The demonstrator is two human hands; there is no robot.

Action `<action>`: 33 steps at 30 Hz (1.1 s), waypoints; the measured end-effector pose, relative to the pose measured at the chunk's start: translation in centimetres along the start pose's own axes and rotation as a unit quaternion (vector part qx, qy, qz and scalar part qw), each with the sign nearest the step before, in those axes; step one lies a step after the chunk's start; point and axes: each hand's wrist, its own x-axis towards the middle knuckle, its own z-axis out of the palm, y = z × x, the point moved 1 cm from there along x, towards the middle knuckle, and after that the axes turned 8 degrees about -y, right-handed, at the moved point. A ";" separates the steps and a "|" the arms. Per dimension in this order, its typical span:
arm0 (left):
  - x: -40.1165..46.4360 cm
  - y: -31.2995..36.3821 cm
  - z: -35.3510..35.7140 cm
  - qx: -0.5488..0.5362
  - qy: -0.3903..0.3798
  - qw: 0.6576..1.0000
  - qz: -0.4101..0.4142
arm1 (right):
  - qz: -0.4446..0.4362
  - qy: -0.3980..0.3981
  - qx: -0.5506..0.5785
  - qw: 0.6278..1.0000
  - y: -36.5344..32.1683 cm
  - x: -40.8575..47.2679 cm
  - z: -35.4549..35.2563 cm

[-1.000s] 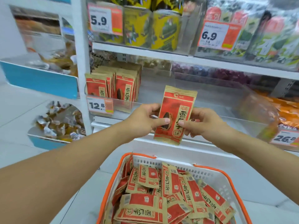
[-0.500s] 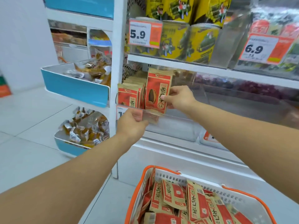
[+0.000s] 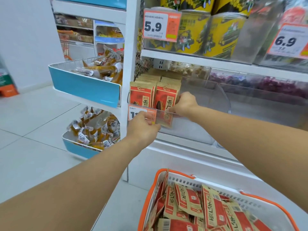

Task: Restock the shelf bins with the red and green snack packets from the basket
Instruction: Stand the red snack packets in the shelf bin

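Observation:
Two rows of red snack packets (image 3: 141, 97) stand at the left end of a clear shelf bin (image 3: 191, 130). My right hand (image 3: 184, 104) grips the right edge of the front red packet (image 3: 165, 101) of the right row, which stands upright inside the bin. At the bin's front wall, my left hand (image 3: 143, 126) pinches the lip over the price tag (image 3: 135, 112). Below, the white basket with an orange rim (image 3: 160, 174) holds several more red packets (image 3: 188, 200). No green packets are in view.
The bin's right part (image 3: 216, 100) holds nothing. The shelf above carries yellow packs (image 3: 193, 32) and price tags. Left of the white upright (image 3: 131, 47), two blue-fronted bins (image 3: 86, 87) hold wrapped snacks. Grey tiled floor lies to the left.
My right hand has lowered the red packet into the bin, at the front of the right row. My left hand has stayed at the bin's front wall.

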 end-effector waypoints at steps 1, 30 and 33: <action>0.0 0.0 0.0 0.005 0.000 1.000 0.000 | -0.001 0.005 0.000 1.000 0.0 -0.3 -0.2; -5.0 2.5 11.9 0.471 -0.511 0.718 -0.029 | -0.026 -0.168 -0.291 0.942 23.7 -20.9 8.2; -4.5 2.0 12.0 0.482 -0.512 0.709 -0.042 | -0.022 -0.139 -0.274 0.951 24.9 -19.2 7.2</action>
